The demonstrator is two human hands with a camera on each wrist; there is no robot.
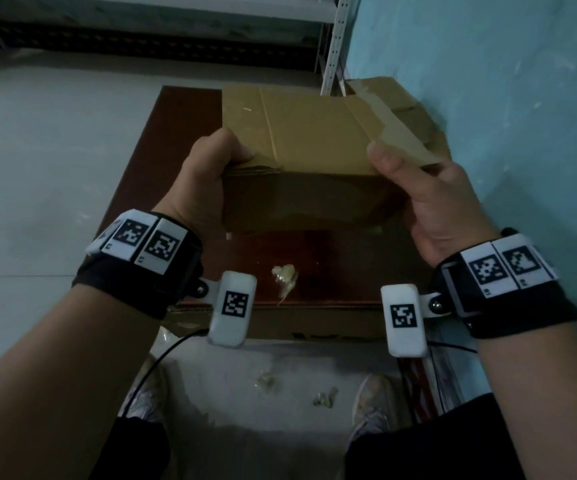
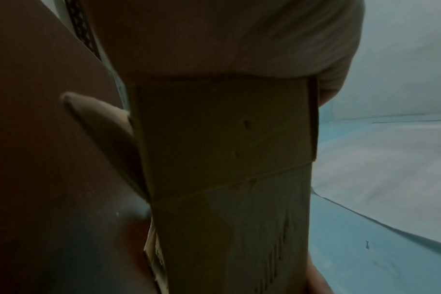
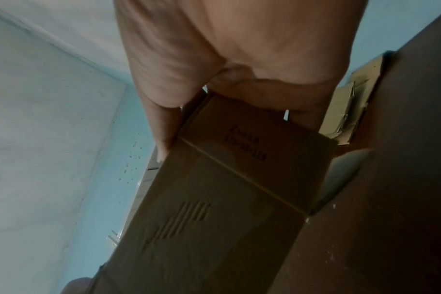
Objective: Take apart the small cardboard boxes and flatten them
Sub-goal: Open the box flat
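A small brown cardboard box (image 1: 301, 161) is held in the air above a dark red-brown table (image 1: 332, 265). My left hand (image 1: 211, 174) grips its left end, thumb on the top panel. My right hand (image 1: 415, 195) grips the right end, thumb pressed on the top near a strip of tape. The left wrist view shows the box's underside (image 2: 227, 159) under my palm. In the right wrist view my fingers (image 3: 164, 127) curl round the printed end of the box (image 3: 252, 155).
Flattened cardboard (image 1: 401, 102) lies on the table's far right corner against the blue wall (image 1: 505, 98). A crumpled tape wad (image 1: 285, 275) sits on the table near me. White metal shelving (image 1: 335, 39) stands behind. Tape scraps (image 1: 325, 398) lie on the floor by my shoes.
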